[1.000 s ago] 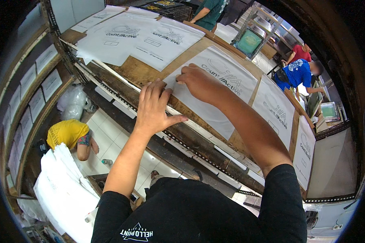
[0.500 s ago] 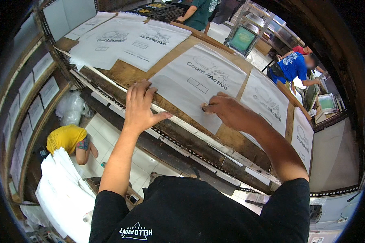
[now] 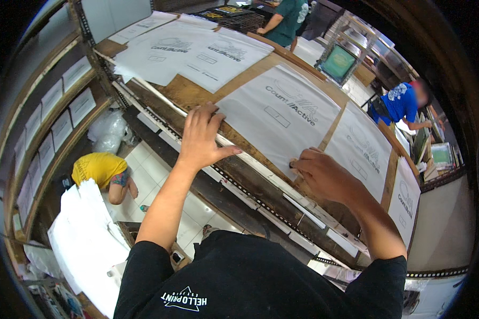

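Note:
A white printed plastic bag point(image 3: 261, 117), with dark line art and an outlined box, lies on the brown board point(image 3: 183, 98) before me. My left hand point(image 3: 202, 137) is open, its fingers spread on the bag's near left corner and its thumb stretched along the board's near edge. Near the bag's near right side, my right hand point(image 3: 322, 173) is closed, fingers curled and fingertips pressed down on the white surface. What those fingers hold, if anything, is hidden under them. Another printed bag point(image 3: 364, 141) lies to the right, beside my right hand.
More printed bags point(image 3: 162, 50) lie at the board's far left. White sheets point(image 3: 85, 234) are piled low on the left, by a crouching person in yellow point(image 3: 98, 170). People in green point(image 3: 285, 24) and blue point(image 3: 399, 103) stand beyond the board. A rack point(image 3: 340, 58) holds a green-meshed frame.
The view has shifted, so the scene sits farther right. My right hand has slid along the bag toward its near edge. My left hand stays at the near left corner.

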Available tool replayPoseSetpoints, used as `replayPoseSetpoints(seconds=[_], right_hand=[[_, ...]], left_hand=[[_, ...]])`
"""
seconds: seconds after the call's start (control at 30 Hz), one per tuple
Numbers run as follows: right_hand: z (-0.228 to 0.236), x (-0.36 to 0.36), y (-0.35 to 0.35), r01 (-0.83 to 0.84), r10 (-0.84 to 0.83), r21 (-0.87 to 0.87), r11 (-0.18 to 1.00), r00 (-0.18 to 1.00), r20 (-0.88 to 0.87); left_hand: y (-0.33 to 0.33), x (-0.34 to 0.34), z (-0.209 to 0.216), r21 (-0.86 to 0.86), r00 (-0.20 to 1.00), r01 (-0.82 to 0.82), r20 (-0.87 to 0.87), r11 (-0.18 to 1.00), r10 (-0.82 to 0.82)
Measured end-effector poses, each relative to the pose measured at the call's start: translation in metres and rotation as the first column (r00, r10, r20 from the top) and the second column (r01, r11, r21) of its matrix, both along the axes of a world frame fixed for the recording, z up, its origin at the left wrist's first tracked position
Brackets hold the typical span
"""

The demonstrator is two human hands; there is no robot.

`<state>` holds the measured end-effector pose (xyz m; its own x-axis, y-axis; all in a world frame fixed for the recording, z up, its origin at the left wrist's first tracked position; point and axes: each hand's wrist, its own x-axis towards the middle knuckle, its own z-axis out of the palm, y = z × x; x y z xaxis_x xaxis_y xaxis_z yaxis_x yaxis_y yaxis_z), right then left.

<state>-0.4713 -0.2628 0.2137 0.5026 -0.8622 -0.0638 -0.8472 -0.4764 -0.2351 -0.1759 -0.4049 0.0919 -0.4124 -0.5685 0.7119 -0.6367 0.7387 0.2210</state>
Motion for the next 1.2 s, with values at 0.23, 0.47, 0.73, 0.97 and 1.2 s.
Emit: replayPoseSetpoints(seconds=[0.23,0.47,0.73,0.97,1.2], right_hand=[[0.022,-0.022,-0.050,0.240,-0.482,0.483,0.842,0.738,0.473],[-0.001,-0.024,-0.077,-0.047,-0.430,0.488,0.872,0.406,0.806],[-0.015,0.023,0.019,0.015,-0.586,0.587,0.809,0.081,0.806],[-0.039,0.074,0.088,0.115,-0.306,0.288,0.951,0.505,0.807],[-0.085,0.076,0.070,0.121,-0.287,0.275,0.954,0.638,0.715]], left_hand=[[-0.001,-0.004,-0.002,-0.034,1.000,0.006,-0.012,0.999,-0.006],[-0.005,-0.004,0.000,-0.021,0.996,0.050,-0.067,0.999,-0.051],[0.003,0.002,-0.007,-0.028,0.999,-0.045,-0.028,0.999,0.045],[0.121,0.009,-0.092,0.048,0.871,0.031,-0.491,0.998,-0.003],[0.270,0.085,-0.238,0.899,0.641,0.068,-0.372,0.433,0.671]])
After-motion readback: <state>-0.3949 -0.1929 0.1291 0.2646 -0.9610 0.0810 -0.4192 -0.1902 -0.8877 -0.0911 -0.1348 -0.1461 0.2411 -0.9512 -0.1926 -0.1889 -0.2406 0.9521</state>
